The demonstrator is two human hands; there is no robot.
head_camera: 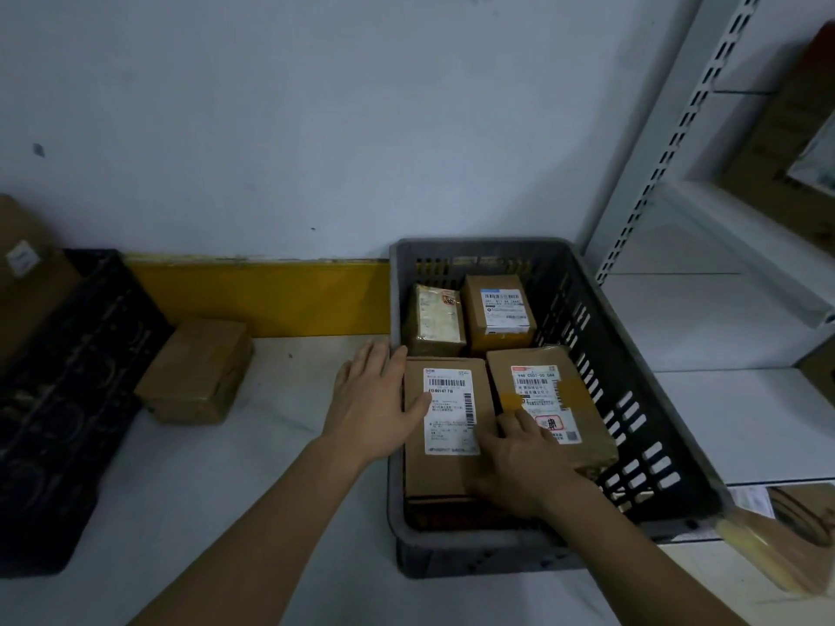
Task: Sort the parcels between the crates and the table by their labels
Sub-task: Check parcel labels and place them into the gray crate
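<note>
Both forearms reach in from the near edge toward the grey crate (632, 354), which sits on the white table (226, 512) against the wall. Left hand (375, 404) lies flat with straight fingers along the left side of the front-left box (440, 426), its thumb resting on the top near the label; right hand (528, 463) lies across that box's right edge, its fingers reaching toward the seam with the neighbouring box (551, 399), and whether they have curled under anything is hidden, so I cannot tell if it grips. Judging from this, the step is lifting the front-left box out. It would go best by squeezing it between both palms on the long sides, working the right fingers into the narrow gap first, then raising it straight up so it clears the crate wall and does not drag the neighbour. Keep the label upward so it stays readable for sorting. That box is plain brown cardboard, longer than wide, with a white barcode label across most of its top. Behind it stand two smaller parcels, one taped (436, 320) and one with a blue-headed label (499, 311). Another brown parcel (194, 372) already lies on the table, near a black crate (68, 399) at the left.
</note>
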